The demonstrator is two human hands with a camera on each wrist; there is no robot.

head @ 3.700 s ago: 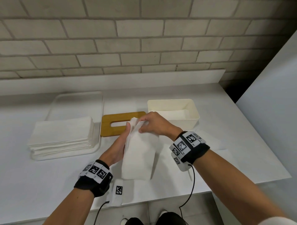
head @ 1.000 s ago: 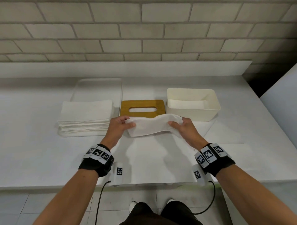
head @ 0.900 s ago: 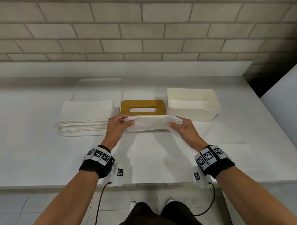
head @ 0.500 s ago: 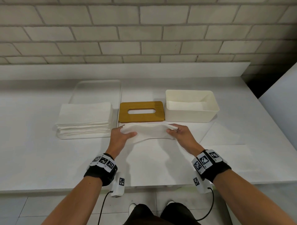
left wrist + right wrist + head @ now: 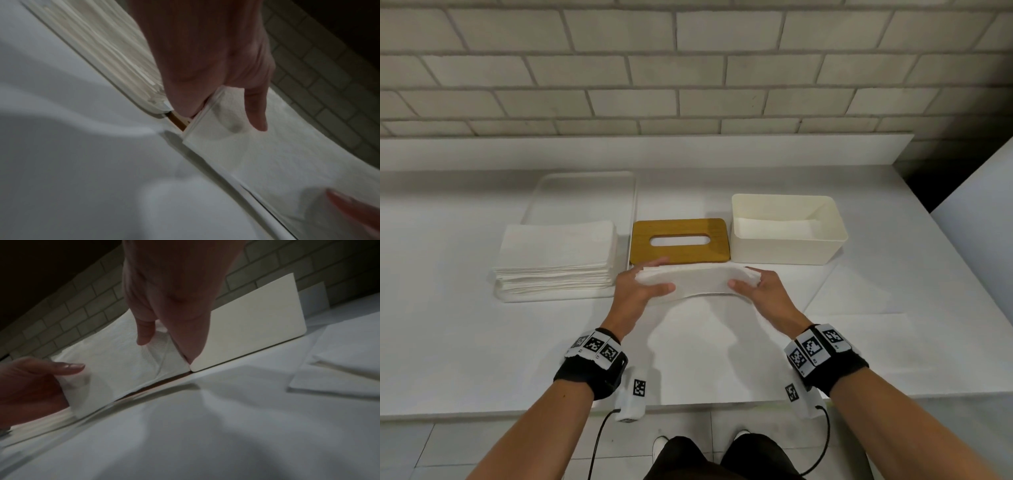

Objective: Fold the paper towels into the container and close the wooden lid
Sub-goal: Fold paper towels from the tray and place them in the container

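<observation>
Folded paper towel: white, long strip, held by both ends just above the table, middle bowed slightly upward, directly in front of the wooden lid. Left hand: grips the towel's left end, thumb on top, fingers curled behind and beneath. Right hand: grips the right end likewise, thumb on the near face, fingers tucked behind. Wooden lid: flat on the table, slot uppermost, between the stack and the container, off the container. Container: cream, rectangular, open-topped, right of the lid, white paper lying inside at the bottom. Stack of paper towels: unfolded sheets piled on the near part of a clear tray, left of the lid. Flat white sheets: spread on the table beneath the hands and off to the right. Brick wall: behind the table.
</observation>
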